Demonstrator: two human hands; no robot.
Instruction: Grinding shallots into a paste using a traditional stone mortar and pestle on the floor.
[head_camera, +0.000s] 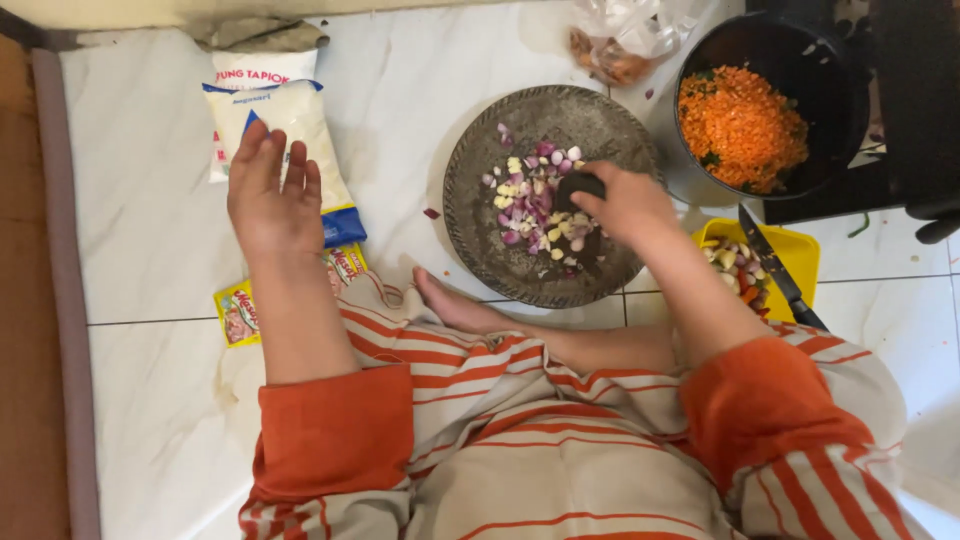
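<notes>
Two hands work: the right hand (628, 203) grips a dark stone pestle (579, 187) over chopped shallots and garlic (538, 203) in the round grey stone mortar plate (549, 194); pressing with rocking strokes should keep pieces inside, while the left hand (272, 192) hovers open-fingered above a white flour bag (283, 120)

Bare tiles (140, 180) left — pot (850, 60) right

dark pestle (578, 186) | upright in round stone mortar (480, 240) | on chopped shallot-garlic (535, 200)

Grey stone mortar (480, 240), yellow board (790, 250), orange-striped sleeves (340, 440).
</notes>
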